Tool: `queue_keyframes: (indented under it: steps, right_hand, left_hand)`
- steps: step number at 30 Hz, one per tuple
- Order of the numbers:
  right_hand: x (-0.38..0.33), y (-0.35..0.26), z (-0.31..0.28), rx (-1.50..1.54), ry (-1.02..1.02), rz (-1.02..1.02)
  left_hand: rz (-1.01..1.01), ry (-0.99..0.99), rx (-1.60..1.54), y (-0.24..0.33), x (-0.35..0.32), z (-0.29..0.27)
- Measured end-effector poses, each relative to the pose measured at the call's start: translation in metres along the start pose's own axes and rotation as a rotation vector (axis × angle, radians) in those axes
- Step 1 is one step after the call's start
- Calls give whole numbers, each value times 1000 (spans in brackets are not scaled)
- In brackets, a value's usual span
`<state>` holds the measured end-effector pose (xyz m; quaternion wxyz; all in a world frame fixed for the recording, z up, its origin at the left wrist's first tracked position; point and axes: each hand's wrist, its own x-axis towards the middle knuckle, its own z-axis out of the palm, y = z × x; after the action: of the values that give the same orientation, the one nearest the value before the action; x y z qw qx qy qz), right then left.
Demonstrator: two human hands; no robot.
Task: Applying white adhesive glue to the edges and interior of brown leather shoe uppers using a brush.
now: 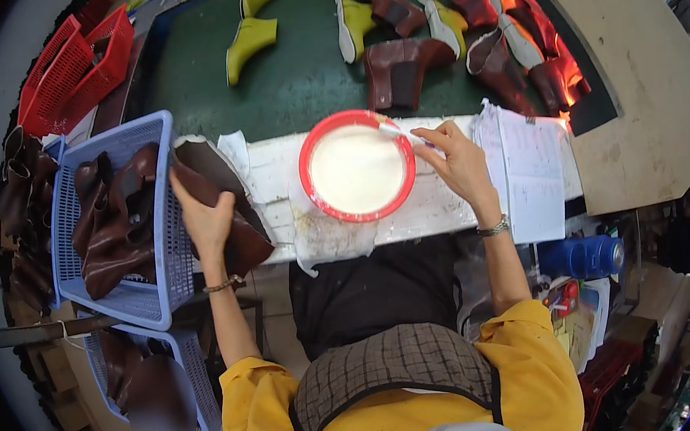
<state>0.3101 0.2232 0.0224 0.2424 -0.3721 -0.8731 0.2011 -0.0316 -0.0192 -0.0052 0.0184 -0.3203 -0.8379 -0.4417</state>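
A brown leather boot upper (pixel 248 241) with a pale inside edge is in the grip of my left hand (pixel 206 220), beside the blue basket. My thumb lies across the leather. Between the fingers of my right hand (pixel 462 161) is a brush (pixel 409 135) with a pale handle. Its tip end is at the upper right rim of a red bowl (pixel 307 177), over the white liquid (pixel 357 169) inside. The bowl stands on a stained cloth (pixel 334 235) on the white worktop (pixel 436 206).
A blue basket (pixel 169 234) of brown boot uppers stands left, another blue basket (pixel 198 374) below it. Beyond the worktop, a green surface (pixel 178 69) carries yellow-green shoe lasts (pixel 250 44) and brown boots (pixel 405 70). Papers (pixel 533 179) lie right, above a blue bottle (pixel 581 258). Red baskets (pixel 88 87) are far left.
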Motion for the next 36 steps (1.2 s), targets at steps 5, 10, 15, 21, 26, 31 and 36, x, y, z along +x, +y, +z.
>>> queue_keyframes:
  steps: [5, 10, 15, 21, 26, 31, 36]
  right_hand:
    - [-10, 0, 1, -79, -42, -29]
    - [-12, -6, 10, -320, -46, -281]
    - [-19, 1, 10, -182, -22, -210]
    - [6, -25, -10, 458, 104, -186]
    - [38, -65, -10, 308, 72, -505]
    - [31, -59, -1, 294, 163, -462]
    - [4, -70, 9, 317, 145, -377]
  left_hand:
    - [-175, -110, -218, 27, -10, -45]
    - [-217, -325, -291, 71, -24, -62]
    - [-202, -500, -548, 80, -20, -59]
    - [-343, -783, -463, 114, -4, -48]
    - [-297, -987, -515, 116, -4, -37]
    - [-273, -794, -622, 127, -3, -46]
    - [-202, -475, -618, 116, -7, -47]
